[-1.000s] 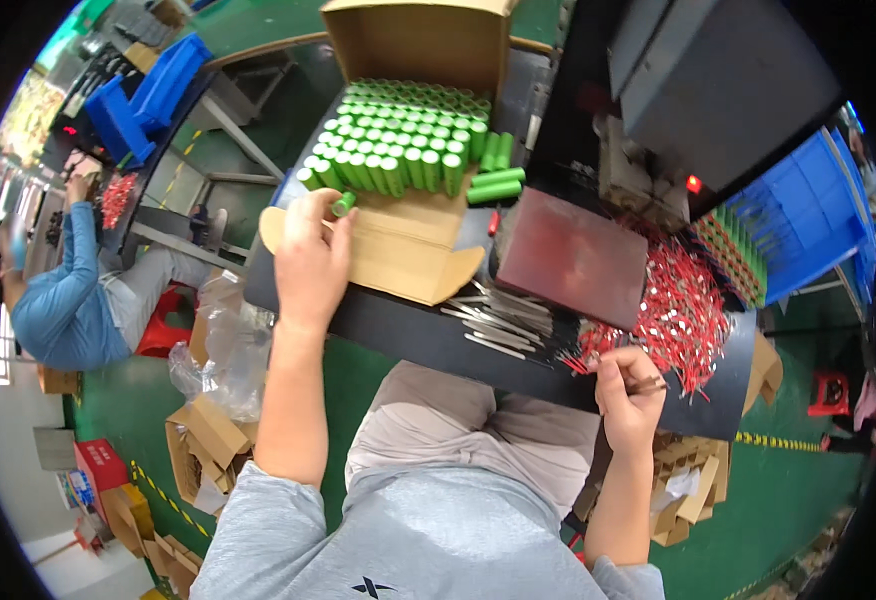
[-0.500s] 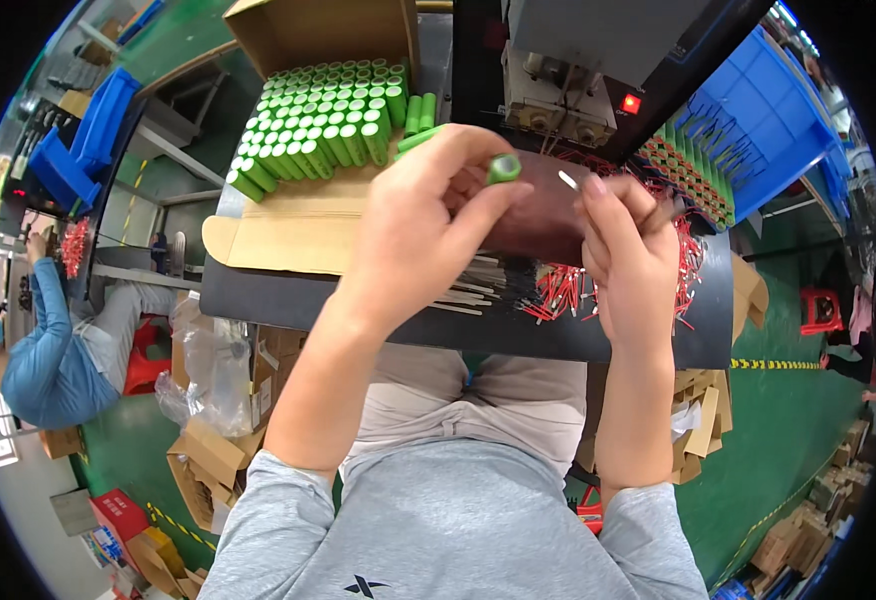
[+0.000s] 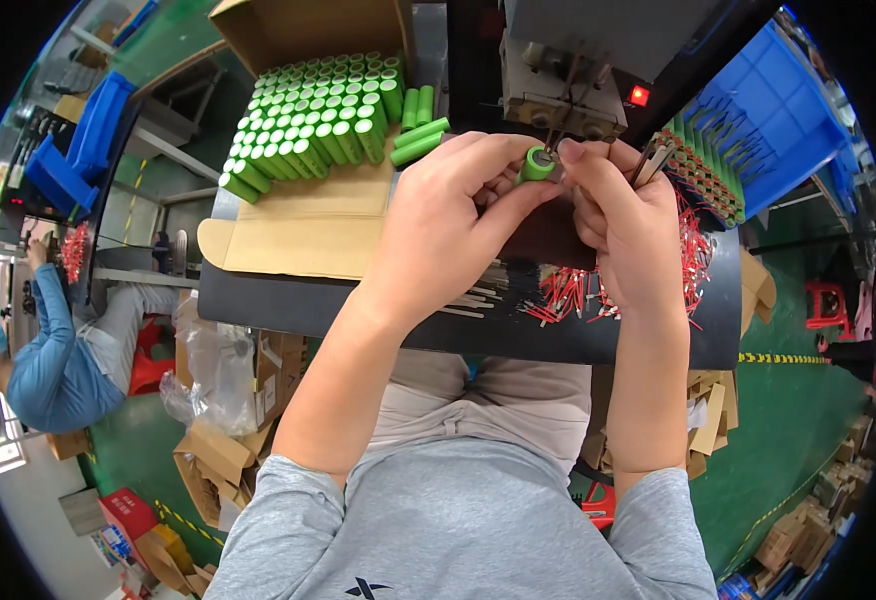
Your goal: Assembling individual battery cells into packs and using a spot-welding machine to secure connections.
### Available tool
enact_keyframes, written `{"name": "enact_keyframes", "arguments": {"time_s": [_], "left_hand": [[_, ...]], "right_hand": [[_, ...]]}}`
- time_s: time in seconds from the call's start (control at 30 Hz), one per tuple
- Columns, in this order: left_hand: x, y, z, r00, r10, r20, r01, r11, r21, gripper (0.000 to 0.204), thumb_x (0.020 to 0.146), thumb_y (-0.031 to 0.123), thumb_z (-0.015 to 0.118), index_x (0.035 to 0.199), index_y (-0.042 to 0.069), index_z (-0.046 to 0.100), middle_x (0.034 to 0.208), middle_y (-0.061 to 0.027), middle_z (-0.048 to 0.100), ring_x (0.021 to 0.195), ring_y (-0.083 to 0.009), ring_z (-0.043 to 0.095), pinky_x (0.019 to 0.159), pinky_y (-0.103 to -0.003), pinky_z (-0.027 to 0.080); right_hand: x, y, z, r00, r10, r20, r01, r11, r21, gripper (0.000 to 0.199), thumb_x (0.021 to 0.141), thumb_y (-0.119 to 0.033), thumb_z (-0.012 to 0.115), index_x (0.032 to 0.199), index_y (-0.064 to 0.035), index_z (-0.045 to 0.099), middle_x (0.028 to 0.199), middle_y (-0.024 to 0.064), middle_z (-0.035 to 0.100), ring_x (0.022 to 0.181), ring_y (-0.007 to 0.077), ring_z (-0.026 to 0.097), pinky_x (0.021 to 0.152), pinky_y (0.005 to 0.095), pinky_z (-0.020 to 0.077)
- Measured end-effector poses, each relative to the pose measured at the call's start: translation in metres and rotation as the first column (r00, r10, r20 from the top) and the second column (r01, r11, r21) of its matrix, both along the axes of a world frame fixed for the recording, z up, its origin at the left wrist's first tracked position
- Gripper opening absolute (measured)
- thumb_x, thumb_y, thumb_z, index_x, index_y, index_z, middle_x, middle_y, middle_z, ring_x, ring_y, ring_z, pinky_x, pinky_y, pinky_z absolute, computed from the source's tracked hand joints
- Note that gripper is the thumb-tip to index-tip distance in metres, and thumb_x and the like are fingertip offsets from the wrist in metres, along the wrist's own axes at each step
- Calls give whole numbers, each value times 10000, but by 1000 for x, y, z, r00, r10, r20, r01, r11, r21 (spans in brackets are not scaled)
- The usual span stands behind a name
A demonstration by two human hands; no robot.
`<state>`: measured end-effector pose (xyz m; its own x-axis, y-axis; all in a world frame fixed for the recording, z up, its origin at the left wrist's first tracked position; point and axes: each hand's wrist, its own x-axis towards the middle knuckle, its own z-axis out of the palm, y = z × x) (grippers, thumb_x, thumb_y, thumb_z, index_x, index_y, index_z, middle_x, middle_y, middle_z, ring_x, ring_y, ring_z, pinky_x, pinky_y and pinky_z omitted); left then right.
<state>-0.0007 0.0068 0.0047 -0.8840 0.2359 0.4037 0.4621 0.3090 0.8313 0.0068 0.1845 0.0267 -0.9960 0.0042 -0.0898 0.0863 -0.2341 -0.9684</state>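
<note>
My left hand is closed around a green cylindrical battery cell, its pale end tilted up. That end sits at the thin electrode rods of a spot welder. My right hand is closed, with thumb and forefinger pinched at the cell's end. The small metal strip in that pinch is mostly hidden by the fingertips. Several more metal strips stick out between the right hand's other fingers. Left of my hands, loose green cells lie beside a dense block of upright cells.
The upright cells stand in an open cardboard box. Metal strips and red-sleeved leads lie on the black table. A blue bin with cells carrying dark leads is at right. A co-worker sits far left.
Both hands have moved together, bringing the cell right and up to the welder's electrodes. The right hand's metal strip, earlier apart from the cell, is now at its end.
</note>
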Motion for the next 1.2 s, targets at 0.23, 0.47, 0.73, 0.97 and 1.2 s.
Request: {"name": "enact_keyframes", "arguments": {"time_s": [0.23,0.47,0.73,0.97,1.2], "left_hand": [[-1,0,0,1000,0,-20,-1,1000,-15,300,908,41,774,1184,-42,693,926,-68,681,803,-123,674,723,-261,568],[-2,-1,0,999,3,-36,-4,1000,-28,319,901,63,786,1183,-49,686,908,-76,677,794,-133,669,721,-269,563],[-1,1,-1,1000,10,2,-9,1000,-12,279,907,35,766,1168,-32,694,899,-59,686,785,-119,672,704,-260,553],[1,1,-3,998,4,61,-9,997,82,244,929,20,739,1165,-25,702,940,-38,716,818,-93,678,704,-253,551],[14,-11,8,997,-31,72,29,999,37,250,933,44,745,1180,11,732,968,-24,708,825,-91,626,740,-244,504]], "right_hand": [[-1,0,0,1000,-5,-2,5,1000,18,188,956,-172,732,807,-69,682,652,-95,533,496,-21,317,452,218,192],[-3,1,0,1000,2,8,-3,1000,8,185,955,-175,735,818,-63,682,641,-102,507,492,-20,307,453,217,191],[-2,3,-1,1000,11,-10,-11,1000,0,173,947,-193,752,843,-69,689,648,-102,520,499,-20,313,453,214,193],[2,0,0,1000,0,-23,1,1000,31,196,963,-228,744,866,-59,725,672,-80,598,500,-13,345,461,208,227],[34,35,-14,964,-251,-82,264,935,239,224,1044,-208,669,930,-19,709,645,-85,513,495,-12,334,466,204,211]]}}
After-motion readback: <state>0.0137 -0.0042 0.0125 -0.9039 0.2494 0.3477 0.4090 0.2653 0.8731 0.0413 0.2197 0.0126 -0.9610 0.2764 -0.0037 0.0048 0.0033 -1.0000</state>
